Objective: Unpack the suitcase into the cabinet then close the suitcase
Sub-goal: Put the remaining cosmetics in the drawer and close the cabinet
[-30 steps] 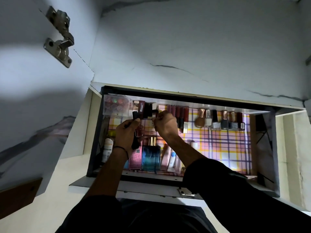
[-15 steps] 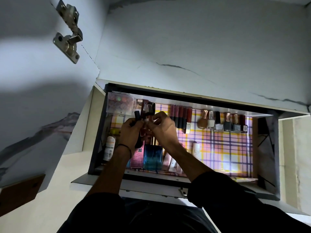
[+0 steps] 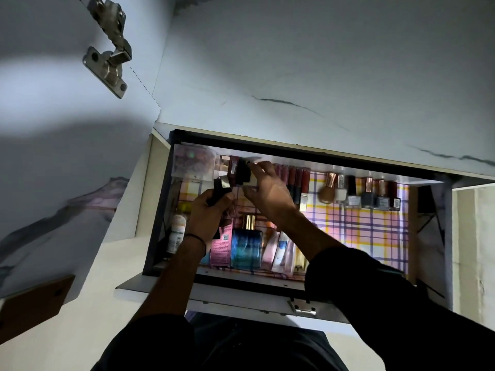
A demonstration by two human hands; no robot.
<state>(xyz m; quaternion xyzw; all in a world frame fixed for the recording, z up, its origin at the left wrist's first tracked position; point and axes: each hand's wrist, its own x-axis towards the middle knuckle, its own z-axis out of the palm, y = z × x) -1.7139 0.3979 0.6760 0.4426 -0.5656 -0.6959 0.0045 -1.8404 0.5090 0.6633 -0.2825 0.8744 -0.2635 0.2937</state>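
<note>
The cabinet drawer [image 3: 294, 153] stands open in the centre of the frame, lined with a plaid sheet [image 3: 375, 236].

**Hands**
- The left hand [image 3: 211, 212] is in the left part of the drawer. Its fingers [image 3: 227, 198] are curled round a slim dark tube [image 3: 218, 191], which projects upward from the fist. A dark band [image 3: 195, 238] sits on the wrist.
- The right hand [image 3: 270, 191] is just right of the left hand, at the back row. Its index finger and thumb are bent toward each other and pinch a black-capped piece [image 3: 242, 171]. The piece is level with the other items in that row. Whether it rests on the drawer floor cannot be determined.

**Drawer contents**
- Back row, upper left corner: a clear box [image 3: 192, 164] of round items.
- Back row, right of the right hand: a line of dark red gloss tubes [image 3: 297, 183].
- Further right: a line of nail polish bottles [image 3: 367, 196], touching side by side.
- Front row, below the hands: a white bottle [image 3: 176, 231], a pink carton [image 3: 221, 247], a blue perfume bottle [image 3: 246, 247] with a gold cap, and several pale tubes [image 3: 281, 247].

**Surroundings**
- A metal hinge [image 3: 109, 49] is fixed to the cabinet door [image 3: 53, 129] at the upper left of the frame.
- Dark sleeves cover both forearms at the bottom of the frame.
</note>
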